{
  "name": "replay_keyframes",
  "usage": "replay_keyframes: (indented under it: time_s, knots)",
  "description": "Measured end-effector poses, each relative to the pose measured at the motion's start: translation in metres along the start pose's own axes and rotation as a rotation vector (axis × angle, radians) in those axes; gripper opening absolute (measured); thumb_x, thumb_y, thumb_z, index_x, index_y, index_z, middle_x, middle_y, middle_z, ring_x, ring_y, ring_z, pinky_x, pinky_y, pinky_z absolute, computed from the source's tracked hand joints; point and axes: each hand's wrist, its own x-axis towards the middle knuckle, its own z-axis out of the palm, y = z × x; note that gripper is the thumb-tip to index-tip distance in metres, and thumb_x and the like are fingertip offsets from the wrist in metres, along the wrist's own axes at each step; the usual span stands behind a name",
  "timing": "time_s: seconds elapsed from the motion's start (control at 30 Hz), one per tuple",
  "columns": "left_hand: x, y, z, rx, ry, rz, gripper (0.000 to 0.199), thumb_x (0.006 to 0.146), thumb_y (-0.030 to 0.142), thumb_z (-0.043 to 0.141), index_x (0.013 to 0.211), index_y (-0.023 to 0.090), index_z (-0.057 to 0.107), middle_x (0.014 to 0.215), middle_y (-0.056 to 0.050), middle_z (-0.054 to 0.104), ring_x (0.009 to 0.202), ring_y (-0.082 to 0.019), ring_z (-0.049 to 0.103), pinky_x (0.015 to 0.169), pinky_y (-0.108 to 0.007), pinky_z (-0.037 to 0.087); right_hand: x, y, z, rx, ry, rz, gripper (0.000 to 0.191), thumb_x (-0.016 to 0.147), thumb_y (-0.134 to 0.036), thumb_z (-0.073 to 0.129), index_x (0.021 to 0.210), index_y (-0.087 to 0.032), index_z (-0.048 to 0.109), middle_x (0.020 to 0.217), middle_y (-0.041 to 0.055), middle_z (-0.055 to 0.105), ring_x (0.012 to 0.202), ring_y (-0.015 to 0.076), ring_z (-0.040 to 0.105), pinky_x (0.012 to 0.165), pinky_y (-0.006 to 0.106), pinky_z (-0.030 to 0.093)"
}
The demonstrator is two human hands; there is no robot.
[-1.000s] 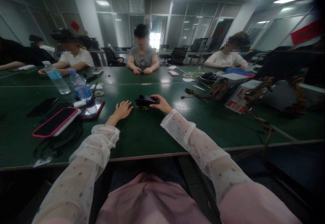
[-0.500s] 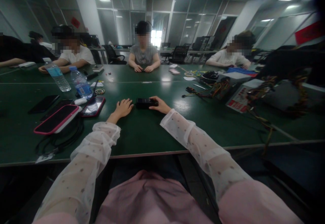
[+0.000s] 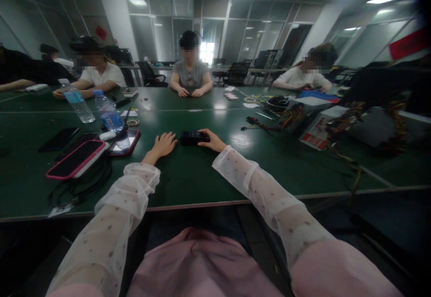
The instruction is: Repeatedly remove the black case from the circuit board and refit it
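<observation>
A small black box-shaped object (image 3: 189, 138) lies on the green table (image 3: 198, 180) in front of me. My right hand (image 3: 212, 140) grips its right end, the thumb on the near side and the fingers on the far side. Just left of the object, my left hand (image 3: 164, 144) rests palm down on the tabletop with its fingers spread, holding nothing. A narrow gap separates its fingertips from the black object.
Left are a pink-edged phone (image 3: 76, 159), a tablet-like device (image 3: 124, 143), a dark phone (image 3: 59, 139), cables and two bottles (image 3: 79, 103) (image 3: 109, 113). Metal boxes (image 3: 318, 128) with wires stand right. Several people sit across the table, one in grey (image 3: 191, 75).
The whole view has shifted down very slightly. Both hands and the black object keep their places on the table.
</observation>
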Motion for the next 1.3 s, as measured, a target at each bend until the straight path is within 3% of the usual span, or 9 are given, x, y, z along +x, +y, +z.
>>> replay_keyframes:
  time_s: [0.87, 1.07, 1.3]
  knots:
    - [-0.004, 0.004, -0.005, -0.053, -0.001, -0.001, 0.061, 0.099, 0.058, 0.024, 0.148, 0.024, 0.038, 0.157, -0.01, 0.031, 0.145, -0.032, 0.025, 0.114, -0.059, 0.019, -0.001, -0.001, 0.0, 0.014, 0.002, 0.008, 0.063, 0.072, -0.035, 0.077, 0.127, -0.022, 0.05, 0.12, 0.0083, 0.06, 0.115, 0.0264, 0.059, 0.103, 0.049, 0.046]
    - [-0.009, 0.009, -0.012, -0.05, 0.079, 0.09, 0.047, 0.1, 0.047, 0.033, 0.142, 0.032, 0.046, 0.154, -0.005, 0.039, 0.142, -0.028, 0.03, 0.114, -0.06, 0.018, 0.0, -0.002, -0.002, 0.03, -0.008, -0.006, 0.062, 0.072, -0.036, 0.078, 0.127, -0.022, 0.051, 0.12, 0.0085, 0.059, 0.114, 0.026, 0.059, 0.103, 0.049, 0.046]
    - [-0.008, 0.015, -0.018, -0.041, 0.143, 0.204, 0.036, 0.098, 0.03, 0.041, 0.13, 0.026, 0.056, 0.138, -0.006, 0.057, 0.131, -0.023, 0.044, 0.108, -0.046, 0.031, 0.0, 0.002, -0.003, 0.017, -0.012, -0.006, 0.061, 0.072, -0.037, 0.078, 0.125, -0.024, 0.052, 0.12, 0.0069, 0.06, 0.116, 0.0262, 0.058, 0.102, 0.051, 0.046]
